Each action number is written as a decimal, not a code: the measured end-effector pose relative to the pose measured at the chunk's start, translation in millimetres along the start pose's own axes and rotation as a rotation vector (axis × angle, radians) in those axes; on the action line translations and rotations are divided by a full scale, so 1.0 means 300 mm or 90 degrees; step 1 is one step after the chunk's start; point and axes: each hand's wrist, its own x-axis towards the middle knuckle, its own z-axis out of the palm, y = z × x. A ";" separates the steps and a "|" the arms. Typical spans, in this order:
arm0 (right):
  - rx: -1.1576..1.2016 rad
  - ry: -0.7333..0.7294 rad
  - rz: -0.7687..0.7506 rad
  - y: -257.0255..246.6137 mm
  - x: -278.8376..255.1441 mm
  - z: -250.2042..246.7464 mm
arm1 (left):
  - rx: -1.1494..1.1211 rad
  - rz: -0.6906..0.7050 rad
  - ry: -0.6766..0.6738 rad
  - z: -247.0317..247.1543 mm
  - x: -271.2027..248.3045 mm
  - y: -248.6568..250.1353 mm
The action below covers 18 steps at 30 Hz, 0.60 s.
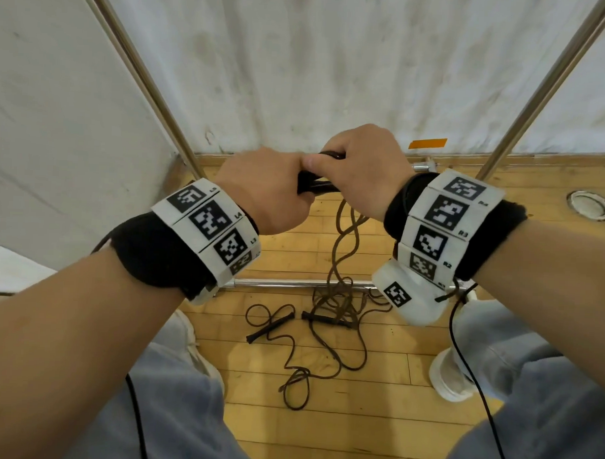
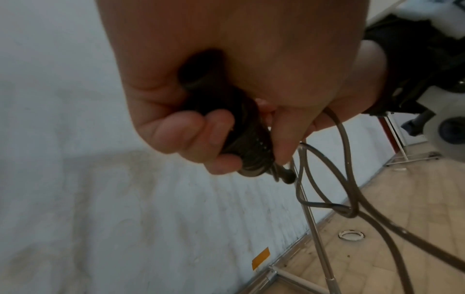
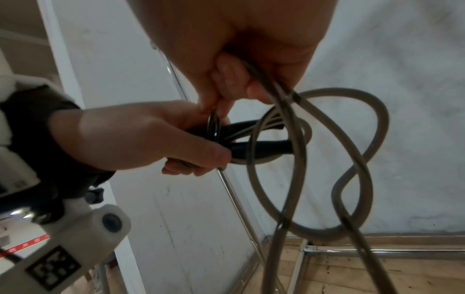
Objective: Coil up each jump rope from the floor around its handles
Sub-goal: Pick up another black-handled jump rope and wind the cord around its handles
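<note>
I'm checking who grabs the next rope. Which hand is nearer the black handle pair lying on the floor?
Hard to call. Left hand and right hand are raised together above the floor handles, both busy with the held handles.

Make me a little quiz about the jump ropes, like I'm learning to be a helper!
1. True or false: the left hand grips two black handles side by side.
2. What does the right hand pinch? A) the cord B) the orange tape C) a shoe
3. Fill in: another jump rope lies uncoiled on the wooden ____.

Key: 1 true; 2 A; 3 floor.
</note>
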 end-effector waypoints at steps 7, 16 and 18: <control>0.066 -0.035 0.006 0.029 0.035 -0.060 | -0.104 0.078 -0.062 -0.061 -0.005 -0.053; 0.137 -0.232 0.055 0.060 0.062 -0.073 | -0.197 0.122 -0.161 -0.081 -0.015 -0.064; 0.229 -0.246 0.068 0.048 0.064 -0.092 | -0.358 0.116 -0.170 -0.093 -0.025 -0.062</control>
